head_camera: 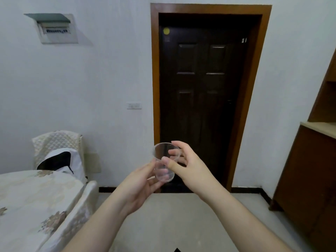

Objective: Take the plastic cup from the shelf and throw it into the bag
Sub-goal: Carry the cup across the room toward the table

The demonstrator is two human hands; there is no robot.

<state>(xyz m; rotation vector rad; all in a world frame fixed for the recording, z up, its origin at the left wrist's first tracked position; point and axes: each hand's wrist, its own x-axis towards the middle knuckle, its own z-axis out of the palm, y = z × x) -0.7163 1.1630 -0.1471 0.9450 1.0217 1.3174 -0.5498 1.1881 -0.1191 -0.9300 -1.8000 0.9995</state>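
Note:
A clear plastic cup (162,160) is held in mid-air in front of the dark door, tilted with its mouth up and to the left. My left hand (140,186) cups its base from below. My right hand (183,164) grips the upper rim, thumb on the near side and fingers over the edge. A white bag (72,160) with a dark open mouth stands on a chair at the left, well apart from the cup. The brown wooden shelf unit (316,160) stands at the right edge.
A table (32,199) with a floral cloth fills the lower left, with covered chairs (54,142) beside it. The closed dark door (201,99) is straight ahead. Light tiled floor (181,219) lies between table and shelf unit.

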